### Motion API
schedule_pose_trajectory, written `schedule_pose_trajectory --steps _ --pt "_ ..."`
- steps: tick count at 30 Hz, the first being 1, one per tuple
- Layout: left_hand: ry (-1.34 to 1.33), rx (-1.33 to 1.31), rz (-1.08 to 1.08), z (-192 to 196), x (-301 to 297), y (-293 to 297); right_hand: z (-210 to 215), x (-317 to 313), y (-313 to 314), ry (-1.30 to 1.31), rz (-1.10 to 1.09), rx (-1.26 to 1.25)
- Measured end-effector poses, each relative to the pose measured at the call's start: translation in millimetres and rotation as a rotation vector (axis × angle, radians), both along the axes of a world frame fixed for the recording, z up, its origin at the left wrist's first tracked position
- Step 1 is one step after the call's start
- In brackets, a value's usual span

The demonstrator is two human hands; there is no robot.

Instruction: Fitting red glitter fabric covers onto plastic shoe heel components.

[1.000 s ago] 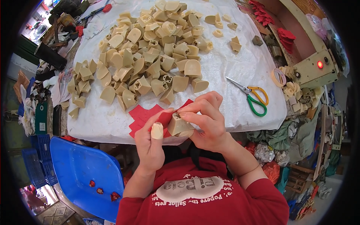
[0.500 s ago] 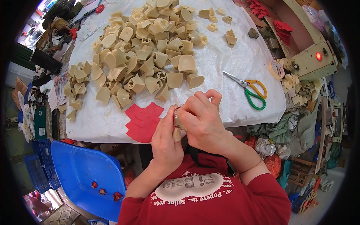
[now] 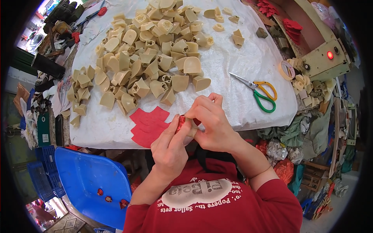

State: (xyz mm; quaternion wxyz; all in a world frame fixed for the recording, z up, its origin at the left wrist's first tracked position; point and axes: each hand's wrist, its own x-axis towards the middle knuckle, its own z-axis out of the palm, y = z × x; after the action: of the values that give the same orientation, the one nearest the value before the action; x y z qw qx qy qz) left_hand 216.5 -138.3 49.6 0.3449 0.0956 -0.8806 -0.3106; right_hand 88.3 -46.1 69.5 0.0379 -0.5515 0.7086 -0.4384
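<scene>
Both hands at table edge, over lap. Left hand (image 3: 169,145) and right hand (image 3: 211,123) both pinch one tan heel block (image 3: 190,126), fingers clamped on it, red covering (image 3: 180,123) on its left side. Just beside: stack of red cut pieces (image 3: 149,125). Matte tan heel pile (image 3: 147,58) on crinkled white sheet (image 3: 241,70). Scissors (image 3: 258,91), yellow/green handles, right. Blue bin (image 3: 87,182) below-left.

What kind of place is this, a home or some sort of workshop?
Probably a small craft or shoe-parts workshop: a heap of tan moulded pieces covers the white-sheeted table, red cut-out sheets lie near both hands, and scissors sit beside a machine with a red lamp.
</scene>
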Motion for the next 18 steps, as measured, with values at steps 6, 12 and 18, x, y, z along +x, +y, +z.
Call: schedule_pose_trajectory --steps 6,12,18 --pt "0.161 0.946 -0.2 15 10 -5 -12 -7 -7 0.196 -0.005 -0.299" --pt "-0.229 0.885 -0.347 7 6 -25 -9 13 -7 0.278 0.023 -0.282" --pt "-0.153 0.8 -0.103 -1 18 -39 10 16 9 0.004 0.158 -0.271"
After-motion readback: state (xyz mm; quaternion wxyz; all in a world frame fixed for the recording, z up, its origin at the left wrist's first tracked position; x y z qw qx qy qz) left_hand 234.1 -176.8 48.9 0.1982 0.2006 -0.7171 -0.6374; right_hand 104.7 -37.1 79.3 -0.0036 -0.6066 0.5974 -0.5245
